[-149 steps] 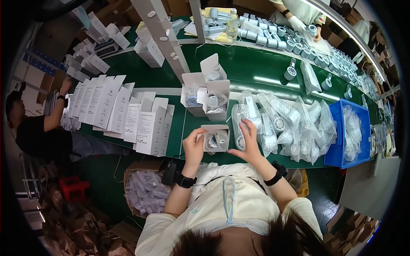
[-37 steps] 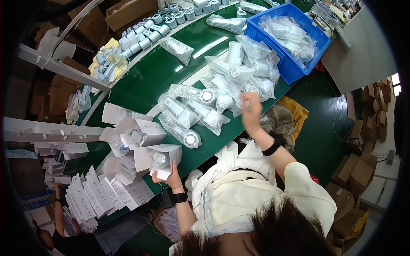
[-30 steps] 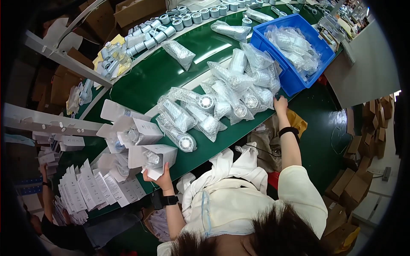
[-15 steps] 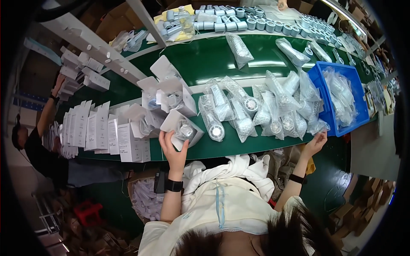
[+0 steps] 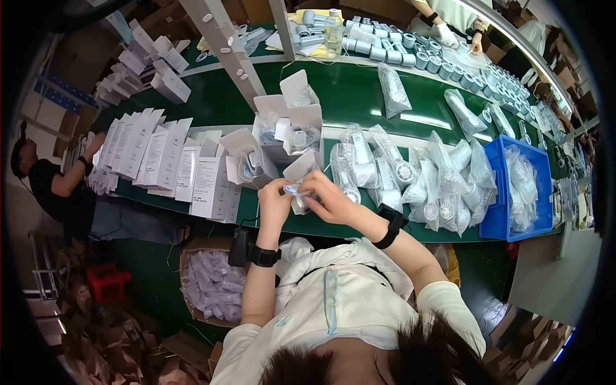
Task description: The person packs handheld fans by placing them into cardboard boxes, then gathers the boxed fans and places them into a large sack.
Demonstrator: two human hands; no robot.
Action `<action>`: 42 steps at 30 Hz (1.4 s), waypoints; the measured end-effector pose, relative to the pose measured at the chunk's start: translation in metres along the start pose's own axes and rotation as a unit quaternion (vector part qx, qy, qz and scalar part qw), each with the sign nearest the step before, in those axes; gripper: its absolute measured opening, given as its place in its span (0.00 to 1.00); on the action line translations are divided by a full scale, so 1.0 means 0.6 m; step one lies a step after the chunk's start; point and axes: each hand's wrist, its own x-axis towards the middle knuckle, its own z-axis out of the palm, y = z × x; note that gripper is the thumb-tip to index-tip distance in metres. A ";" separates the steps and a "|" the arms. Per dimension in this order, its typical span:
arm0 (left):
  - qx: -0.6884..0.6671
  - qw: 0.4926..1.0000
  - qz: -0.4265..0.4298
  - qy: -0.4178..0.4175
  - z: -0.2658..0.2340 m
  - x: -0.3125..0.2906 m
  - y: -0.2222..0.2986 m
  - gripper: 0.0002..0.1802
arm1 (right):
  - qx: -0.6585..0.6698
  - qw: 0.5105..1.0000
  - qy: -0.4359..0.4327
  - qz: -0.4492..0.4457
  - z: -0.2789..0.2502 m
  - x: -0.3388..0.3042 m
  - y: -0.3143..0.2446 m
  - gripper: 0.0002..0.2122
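My left hand [image 5: 274, 203] and my right hand [image 5: 328, 197] meet at the table's near edge, both with closed fingers. Between their fingertips is a clear plastic bag [image 5: 292, 190] with a bluish tint; its contents are mostly hidden. Right behind them stands an open white box [image 5: 301, 165], its lower part covered by my hands. Several more open white boxes [image 5: 246, 157] stand just beyond, with plastic-wrapped parts inside. To the right of my right hand lie several bubble-wrapped shower heads [image 5: 388, 183] in clear bags.
Closed white boxes [image 5: 160, 151] line the left side. A blue bin [image 5: 494, 192] of wrapped items sits at the right. Silvery cylinders [image 5: 398, 51] cover the far shelf, near another person's gloved hand [image 5: 444, 35]. A metal post [image 5: 224, 48] rises at the back left. A co-worker [image 5: 54, 170] is at far left.
My right hand has left the wrapped bags beside the blue bin and come left to my left hand. My left hand has shifted from the box's side to the plastic bag. The view has turned.
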 end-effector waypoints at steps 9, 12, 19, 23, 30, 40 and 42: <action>-0.075 0.996 -0.006 0.041 0.003 -0.005 -0.043 0.05 | -0.420 0.895 -0.140 -0.045 0.014 -0.031 0.011 0.18; -0.049 0.996 0.042 0.058 0.004 -0.011 -0.028 0.03 | -0.366 0.913 -0.170 -0.067 -0.010 -0.038 0.022 0.25; -0.098 0.993 0.046 0.051 0.002 -0.022 -0.015 0.03 | -0.022 0.988 -0.091 0.121 -0.002 -0.067 0.082 0.56; -0.106 0.993 0.036 0.038 -0.006 -0.014 -0.029 0.03 | -0.073 0.979 -0.102 0.160 0.004 -0.059 0.104 0.57; -0.135 0.990 0.044 -0.017 -0.014 -0.019 -0.042 0.13 | -0.056 0.978 -0.068 0.191 0.009 -0.051 0.124 0.54; -0.128 0.982 0.070 0.119 -0.226 0.022 -0.046 0.19 | -0.116 0.947 0.210 0.214 0.112 -0.009 0.128 0.48; 0.060 0.942 0.103 0.314 -0.329 0.083 -0.092 0.21 | -0.164 0.945 0.187 0.211 0.119 -0.005 0.120 0.48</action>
